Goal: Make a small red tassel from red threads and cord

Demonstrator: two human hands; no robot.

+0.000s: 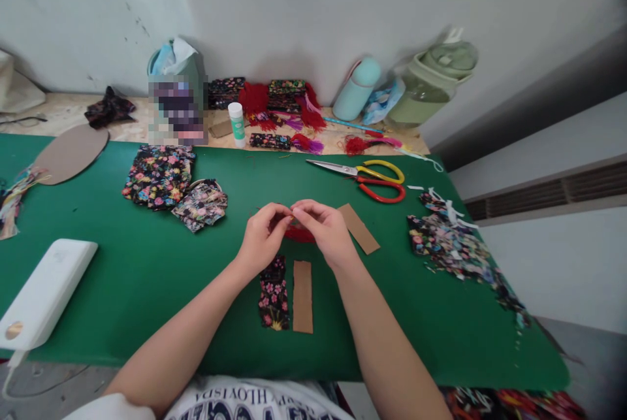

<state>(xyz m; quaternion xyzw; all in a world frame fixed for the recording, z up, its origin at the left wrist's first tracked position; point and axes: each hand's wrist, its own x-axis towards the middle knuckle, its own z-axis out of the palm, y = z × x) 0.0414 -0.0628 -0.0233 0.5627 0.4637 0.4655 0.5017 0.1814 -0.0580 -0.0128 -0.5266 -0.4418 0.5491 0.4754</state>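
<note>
My left hand (262, 237) and my right hand (326, 230) meet over the green mat, fingertips pinched together. What they pinch is too small and hidden to make out. A bit of red thread (300, 233) shows just under the fingers; whether it is held or lies on the mat I cannot tell. Nearer to me lie a black floral fabric strip (273, 299) and a brown cardboard strip (302, 296), side by side. Another cardboard strip (360, 229) rests at a slant beside my right hand. Beyond it are scissors (360, 175) with yellow and red handles, blades spread slightly.
Floral fabric pieces (159, 177) and a white power bank (51, 292) lie left. Fabric scraps (450, 247) cover the right side. Along the back stand a glue stick (237, 126), a turquoise bottle (357, 90) and a green jug (426, 87), with red tassels (255, 98) between.
</note>
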